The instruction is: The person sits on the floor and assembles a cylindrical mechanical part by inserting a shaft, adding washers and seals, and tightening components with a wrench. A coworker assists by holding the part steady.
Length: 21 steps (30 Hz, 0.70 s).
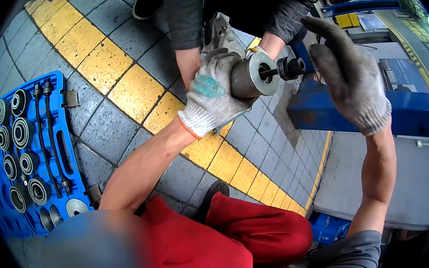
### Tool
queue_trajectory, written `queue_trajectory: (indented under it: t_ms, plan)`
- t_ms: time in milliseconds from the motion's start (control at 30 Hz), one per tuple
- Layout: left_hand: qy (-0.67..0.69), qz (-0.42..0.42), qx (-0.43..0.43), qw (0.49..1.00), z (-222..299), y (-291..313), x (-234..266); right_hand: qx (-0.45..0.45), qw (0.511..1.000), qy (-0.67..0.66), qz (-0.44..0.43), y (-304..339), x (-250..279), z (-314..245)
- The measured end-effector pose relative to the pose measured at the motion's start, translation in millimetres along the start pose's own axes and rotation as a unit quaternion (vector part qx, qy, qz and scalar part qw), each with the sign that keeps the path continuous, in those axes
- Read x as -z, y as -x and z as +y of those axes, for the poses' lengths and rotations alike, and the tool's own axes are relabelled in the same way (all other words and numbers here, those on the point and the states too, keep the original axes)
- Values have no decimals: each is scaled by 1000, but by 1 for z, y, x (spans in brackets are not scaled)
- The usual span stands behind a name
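My left hand [215, 85], in a pale knit glove with a green patch, wraps round the side of a thick steel cylinder [249, 78]. A dark rod [270, 73] passes through the cylinder's open end and carries a black ribbed round piece with a nut [292, 67]. My right hand [345, 69], in a dirtier grey glove, is open beside that nut, fingers outstretched and apart from it. Behind the cylinder is a cast metal part [223, 36]. A co-worker's bare hands [187, 67] reach in from the top on both sides of it.
A blue tool case [75, 147] lies open on the tiled floor at left, holding several steel rings and cups [22, 133] and two long black rods [44, 140]. A blue metal beam [346, 106] lies at right. Yellow tiles [133, 92] cross the floor diagonally.
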State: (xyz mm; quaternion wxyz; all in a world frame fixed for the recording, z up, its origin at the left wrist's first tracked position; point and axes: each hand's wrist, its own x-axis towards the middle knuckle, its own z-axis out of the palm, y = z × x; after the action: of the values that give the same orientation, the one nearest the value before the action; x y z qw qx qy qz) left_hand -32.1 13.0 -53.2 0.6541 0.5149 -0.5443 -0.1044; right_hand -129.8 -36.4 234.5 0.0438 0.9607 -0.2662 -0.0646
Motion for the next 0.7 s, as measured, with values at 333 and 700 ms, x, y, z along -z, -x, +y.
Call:
queue_trajectory:
  t_ms: [333, 700]
  plan:
    - [6, 15, -14, 1000, 0, -1, -1, 95, 994, 44, 38, -1, -12, -5]
    - [-13, 0, 1, 1000, -6, 7, -6, -114, 992, -46, -16, 0, -2, -8]
